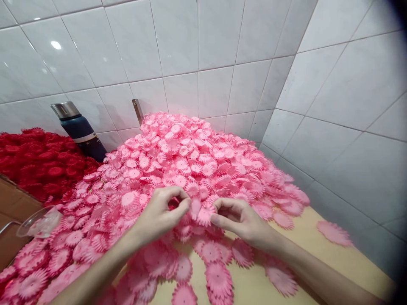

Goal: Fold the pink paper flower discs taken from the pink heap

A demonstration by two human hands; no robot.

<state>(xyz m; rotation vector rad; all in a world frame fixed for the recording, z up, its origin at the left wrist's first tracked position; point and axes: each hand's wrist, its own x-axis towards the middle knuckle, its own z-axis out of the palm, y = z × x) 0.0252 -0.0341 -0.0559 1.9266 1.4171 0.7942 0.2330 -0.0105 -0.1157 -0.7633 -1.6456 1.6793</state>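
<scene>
My left hand point(167, 208) is closed in a pinch at the edge of a pale pink petal piece point(195, 209). Just to its right, the thumb and fingers of my right hand point(241, 217) pinch a pink scalloped flower disc point(205, 215) with a small dark hole in its middle. The two pieces lie side by side and seem to overlap; I cannot tell whether they are joined. Behind and below both hands spreads a large heap of similar pink flower discs point(178, 156).
A dark blue bottle point(83, 132) with a metal lid leans by the wall, beside a heap of red flower pieces point(41, 165). A clear plastic container point(41, 222) and a cardboard box point(15, 207) are at left. Loose discs lie on the yellowish tabletop point(254, 284). Tiled walls point(216, 38) enclose the corner.
</scene>
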